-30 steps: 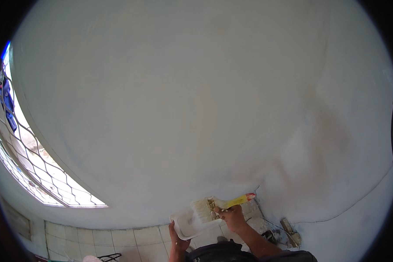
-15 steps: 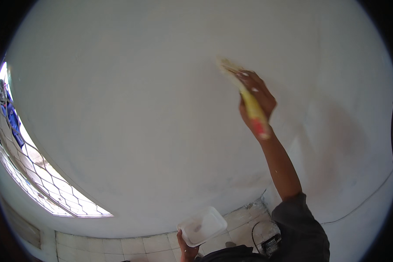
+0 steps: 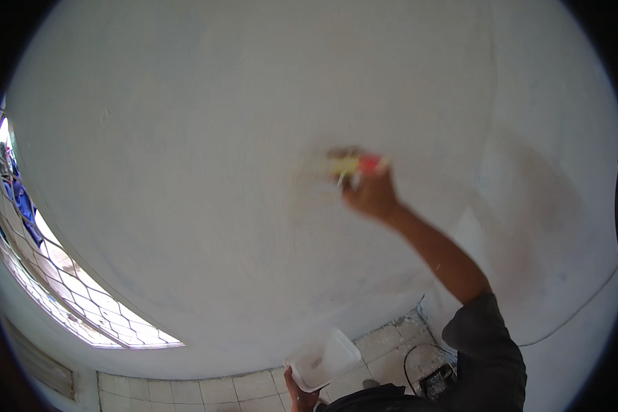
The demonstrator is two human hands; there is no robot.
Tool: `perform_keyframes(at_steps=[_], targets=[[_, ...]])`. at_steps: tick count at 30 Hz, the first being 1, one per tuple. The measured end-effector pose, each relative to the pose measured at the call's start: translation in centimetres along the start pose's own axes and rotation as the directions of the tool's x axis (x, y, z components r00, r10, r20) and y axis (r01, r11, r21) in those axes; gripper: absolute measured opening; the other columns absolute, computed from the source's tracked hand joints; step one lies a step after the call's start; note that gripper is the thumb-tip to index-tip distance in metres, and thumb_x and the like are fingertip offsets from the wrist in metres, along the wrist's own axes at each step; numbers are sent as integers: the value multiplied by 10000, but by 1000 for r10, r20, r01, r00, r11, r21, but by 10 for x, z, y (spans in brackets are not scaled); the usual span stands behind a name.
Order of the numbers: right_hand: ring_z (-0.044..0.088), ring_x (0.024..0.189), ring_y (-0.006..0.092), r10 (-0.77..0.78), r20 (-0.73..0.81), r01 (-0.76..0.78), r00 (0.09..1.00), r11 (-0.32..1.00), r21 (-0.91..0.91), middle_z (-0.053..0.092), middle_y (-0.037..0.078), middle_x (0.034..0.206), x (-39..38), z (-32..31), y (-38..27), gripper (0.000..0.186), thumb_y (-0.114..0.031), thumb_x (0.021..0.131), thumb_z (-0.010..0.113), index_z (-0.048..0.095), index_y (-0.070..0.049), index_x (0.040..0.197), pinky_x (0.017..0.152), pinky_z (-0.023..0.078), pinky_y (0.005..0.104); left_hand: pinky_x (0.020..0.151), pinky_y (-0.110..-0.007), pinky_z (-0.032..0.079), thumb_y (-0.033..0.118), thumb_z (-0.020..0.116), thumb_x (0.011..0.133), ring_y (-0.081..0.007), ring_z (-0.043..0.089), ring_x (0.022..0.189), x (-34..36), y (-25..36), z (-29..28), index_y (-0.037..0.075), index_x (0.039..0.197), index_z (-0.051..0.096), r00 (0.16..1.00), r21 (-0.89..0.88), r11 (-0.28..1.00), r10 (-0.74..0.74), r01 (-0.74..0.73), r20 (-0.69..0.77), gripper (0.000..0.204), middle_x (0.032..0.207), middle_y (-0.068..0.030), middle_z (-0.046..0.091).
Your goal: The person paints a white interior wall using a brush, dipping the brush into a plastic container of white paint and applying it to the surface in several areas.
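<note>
My right hand (image 3: pixel 371 192) is raised in front of the pale wall (image 3: pixel 240 165), gripping a paintbrush (image 3: pixel 353 165) by its yellow handle with a red end. Motion blurs the brush and fingertips, and the bristles are at or very near the wall surface. Down low, my left hand (image 3: pixel 295 386) holds a white rectangular plastic tray (image 3: pixel 340 353) by its left edge, with a little white material and a grey mark inside.
A grilled window (image 3: pixel 82 288) with blue cloth behind it is on the left. Below lies a tiled floor (image 3: pixel 185 391), with a dark object and cable (image 3: pixel 432 381) near the corner. Another wall (image 3: pixel 549 275) with a thin cable runs along the right.
My right hand rose from over the tray to high on the wall with the brush, then moved lower as the brush turned horizontal. My left hand and tray shifted slightly right.
</note>
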State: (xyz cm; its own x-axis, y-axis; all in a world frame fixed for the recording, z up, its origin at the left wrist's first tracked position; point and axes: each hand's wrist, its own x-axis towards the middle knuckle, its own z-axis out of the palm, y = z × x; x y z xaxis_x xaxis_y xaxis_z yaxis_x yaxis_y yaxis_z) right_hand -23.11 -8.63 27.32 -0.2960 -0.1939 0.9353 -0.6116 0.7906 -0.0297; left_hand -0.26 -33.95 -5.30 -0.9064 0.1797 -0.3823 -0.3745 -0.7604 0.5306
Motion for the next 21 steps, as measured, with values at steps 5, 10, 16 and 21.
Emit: perform_keyframes(at_steps=[5, 10, 16, 21], targets=[[637, 770, 265, -121, -447, 96, 886, 992, -79, 657, 73, 919, 113, -59, 10, 253, -48, 732, 591, 639, -99, 975, 666, 510, 345, 885, -566, 410, 581, 380, 820, -342, 445, 1196, 1, -3, -4, 151, 1372, 340, 999, 6, 999, -44, 44, -30, 701, 1328, -110, 443], [629, 887, 230, -491, -178, 458, 853, 866, -200, 645, 69, 944, 11, 14, -12, 182, -106, 724, 666, 639, -71, 901, 770, 531, 358, 880, -574, 408, 592, 378, 815, -347, 446, 1193, 1, -5, -4, 154, 1379, 332, 999, 22, 999, -39, 39, -5, 715, 1334, -116, 438], [633, 791, 232, -240, 322, 177, 916, 961, 213, 645, 46, 885, -88, 49, -44, 230, -24, 650, 609, 652, -99, 863, 661, 526, 362, 854, -522, 445, 609, 361, 850, -309, 450, 1190, 9, -20, 5, 77, 1333, 417, 963, 465, 846, 263, -262, 64, 721, 1340, -134, 456], [613, 619, 313, -162, -137, 151, 977, 985, -87, 632, 144, 691, 126, -23, -31, 195, -148, 690, 652, 658, -66, 867, 572, 498, 386, 860, -563, 429, 673, 298, 817, -322, 449, 1202, 2, -13, -6, 113, 1346, 415, 998, 133, 990, -53, 50, 18, 779, 1318, -120, 485]])
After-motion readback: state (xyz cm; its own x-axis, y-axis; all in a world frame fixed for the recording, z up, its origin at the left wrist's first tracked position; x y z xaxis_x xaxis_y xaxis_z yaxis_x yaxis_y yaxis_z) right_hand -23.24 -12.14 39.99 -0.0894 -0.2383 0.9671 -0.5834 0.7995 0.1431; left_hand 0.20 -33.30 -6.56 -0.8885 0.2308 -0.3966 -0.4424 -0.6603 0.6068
